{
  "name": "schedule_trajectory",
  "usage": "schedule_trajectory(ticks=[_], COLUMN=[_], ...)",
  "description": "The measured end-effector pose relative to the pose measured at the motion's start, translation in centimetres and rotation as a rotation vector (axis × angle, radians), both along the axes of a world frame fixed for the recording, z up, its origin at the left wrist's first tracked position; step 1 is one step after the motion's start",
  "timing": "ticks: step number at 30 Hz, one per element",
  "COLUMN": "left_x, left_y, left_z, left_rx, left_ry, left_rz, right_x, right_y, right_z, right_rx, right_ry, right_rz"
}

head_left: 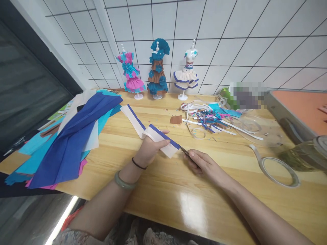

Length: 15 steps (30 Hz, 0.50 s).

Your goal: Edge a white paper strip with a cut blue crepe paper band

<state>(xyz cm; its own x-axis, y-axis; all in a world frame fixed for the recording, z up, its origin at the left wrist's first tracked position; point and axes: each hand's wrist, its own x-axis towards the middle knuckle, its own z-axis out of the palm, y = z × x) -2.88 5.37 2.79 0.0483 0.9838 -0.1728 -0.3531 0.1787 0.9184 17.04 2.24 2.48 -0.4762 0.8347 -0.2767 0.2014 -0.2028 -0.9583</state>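
My left hand (150,149) is closed on a cream paper strip (135,126) with a blue edge, thumb on top near its right part. The strip bends at the hand, and its other length runs up and left over the table. In my right hand (200,161) is a pair of dark scissors (187,154), its fingers wrapped round the handles. The scissor tips meet the blue-edged right end of the strip; whether the blades are apart I cannot tell. A small brown paper piece (176,119) lies beyond the hands.
Crepe paper sheets (76,136) are heaped at the left. Three small dress forms (157,78) in paper outfits stand along the tiled wall. Paper scraps (212,115) lie at the back right. A tape roll (281,172), a glass jar (306,153) and an orange-topped tray (301,109) are at the right.
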Motion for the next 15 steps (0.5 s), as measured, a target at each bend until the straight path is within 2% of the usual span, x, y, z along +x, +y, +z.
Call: schedule_trajectory(ticks=[9,15], left_x=[-0.04,-0.02], left_y=[-0.10,-0.10], left_z=[-0.35,-0.45], left_rx=[0.025,0.025], left_ry=[-0.025,0.014], left_rz=[-0.062,-0.050], right_x=[-0.25,-0.23], right_y=[-0.19,-0.23], right_z=[0.20,-0.11], right_rx=[-0.032,-0.041], right_ry=[0.035,0.037], right_rz=[-0.015,-0.012])
